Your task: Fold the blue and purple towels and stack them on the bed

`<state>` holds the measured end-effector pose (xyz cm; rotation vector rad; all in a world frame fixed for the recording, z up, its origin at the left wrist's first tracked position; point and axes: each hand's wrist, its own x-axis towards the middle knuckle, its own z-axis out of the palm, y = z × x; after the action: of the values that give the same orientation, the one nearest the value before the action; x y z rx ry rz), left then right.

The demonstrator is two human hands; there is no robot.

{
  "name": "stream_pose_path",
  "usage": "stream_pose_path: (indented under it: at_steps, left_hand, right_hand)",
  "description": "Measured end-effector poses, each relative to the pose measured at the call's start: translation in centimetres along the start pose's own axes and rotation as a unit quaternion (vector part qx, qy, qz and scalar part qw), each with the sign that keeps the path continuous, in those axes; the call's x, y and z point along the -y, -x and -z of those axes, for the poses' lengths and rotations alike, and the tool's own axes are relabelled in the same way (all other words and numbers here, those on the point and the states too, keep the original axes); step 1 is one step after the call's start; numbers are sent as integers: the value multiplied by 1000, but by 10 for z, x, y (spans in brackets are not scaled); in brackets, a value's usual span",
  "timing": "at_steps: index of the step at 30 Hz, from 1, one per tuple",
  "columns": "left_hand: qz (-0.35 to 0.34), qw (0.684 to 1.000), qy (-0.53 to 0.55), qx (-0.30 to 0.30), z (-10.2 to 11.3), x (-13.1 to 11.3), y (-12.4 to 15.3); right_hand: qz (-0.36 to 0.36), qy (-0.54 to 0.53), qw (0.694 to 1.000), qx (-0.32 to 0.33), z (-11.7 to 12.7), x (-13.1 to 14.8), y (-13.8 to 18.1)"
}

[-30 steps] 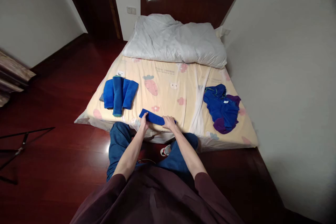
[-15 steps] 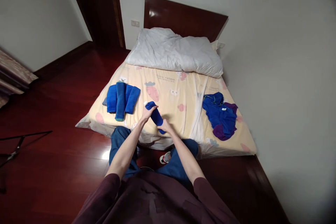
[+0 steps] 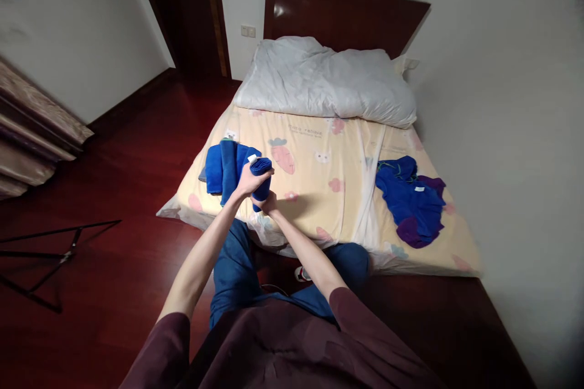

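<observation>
A dark blue rolled towel [image 3: 261,185] with a white tag is held above the near part of the bed. My left hand [image 3: 249,181] wraps round its upper part, and my right hand [image 3: 268,202] grips it lower down. Just behind and left of my hands lie several blue rolled towels [image 3: 218,169] side by side, partly hidden by the held roll and my left hand. A loose heap of blue and purple cloths [image 3: 413,200] lies on the right side of the bed.
The bed [image 3: 340,158] has a pale yellow patterned sheet. A white quilt [image 3: 326,82] lies folded before the dark wooden headboard [image 3: 342,12]. A black metal stand [image 3: 68,255] is on the floor at left, below a curtain [image 3: 36,127].
The rolled towel has moved left, towards the other rolls, and turned more upright, with its coiled end now showing. Both hands moved with it. The camera view has shifted left.
</observation>
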<state>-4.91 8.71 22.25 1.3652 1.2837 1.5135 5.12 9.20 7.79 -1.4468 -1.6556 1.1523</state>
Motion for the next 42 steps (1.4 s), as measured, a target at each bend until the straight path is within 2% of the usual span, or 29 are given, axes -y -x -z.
stream_pose_path:
  at_steps: [3,6,12,21,28,42]
  left_hand:
    - [-17,998,-37,-40,27,11,-2]
    - [-23,997,-45,-54,46,28,-6]
    - [-9,998,-42,-54,64,58,-11]
    - [26,995,-85,-34,67,76,-7]
    - [50,992,-112,-21,66,90,2]
    - [55,989,-135,-10,60,102,2]
  right_hand:
    - [10,-24,1000,7,-31,16,-4]
    - [17,-47,999,-1,-53,28,-9]
    - [24,-50,998,-1,-75,28,-18]
    - [5,17,999,39,-83,15,-23]
    - [-39,60,997,32,-87,-1,-22]
    - [-47,77,995,36,-92,-7,-26]
